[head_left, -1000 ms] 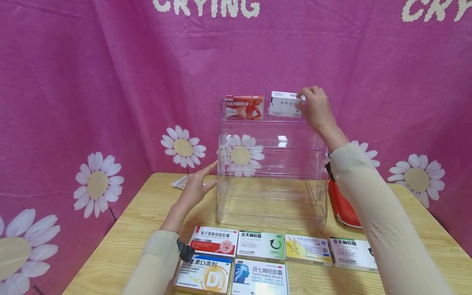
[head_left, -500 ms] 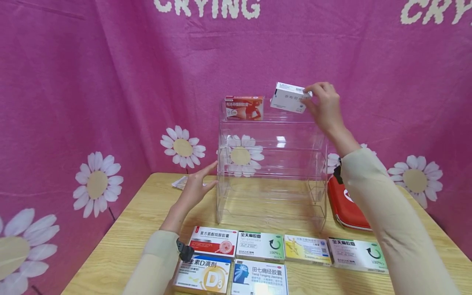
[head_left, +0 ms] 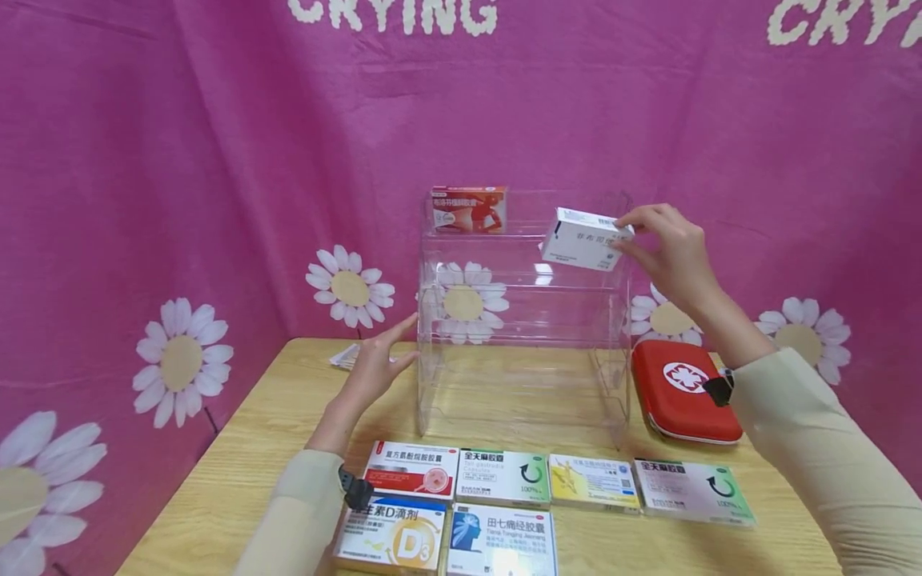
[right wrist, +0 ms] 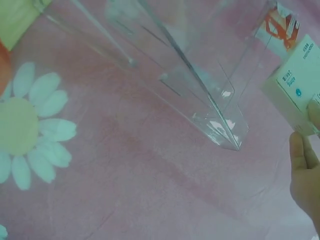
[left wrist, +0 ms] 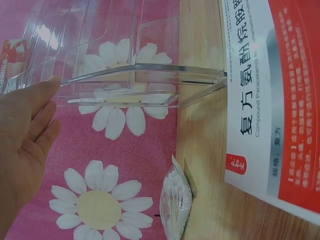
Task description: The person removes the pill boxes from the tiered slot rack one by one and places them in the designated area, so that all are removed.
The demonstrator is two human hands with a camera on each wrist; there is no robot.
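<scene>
A white medicine box [head_left: 582, 242] is pinched at its right end between the thumb and fingers of my right hand [head_left: 673, 248]. It is tilted and sits in front of the upper right of a clear tiered display rack [head_left: 519, 340]. In the right wrist view the same white box [right wrist: 295, 82] shows at the right edge. On the rack's top tier, at the left, stands a red medicine box [head_left: 470, 211]. My left hand [head_left: 373, 368] holds nothing; its extended fingers touch the rack's left side. The left wrist view shows a fingertip at the rack's edge.
Before the rack lie several medicine boxes in two rows, among them a red-and-white box [head_left: 412, 470] and a D3 box [head_left: 392, 534]. A red first-aid case [head_left: 677, 400] lies right of the rack. A packet of cotton swabs [left wrist: 175, 205] lies behind my left hand.
My right hand has lifted the white box off the top tier, then brought it lower, rightward and closer. The red case has come into fuller view. My left hand stays at the rack.
</scene>
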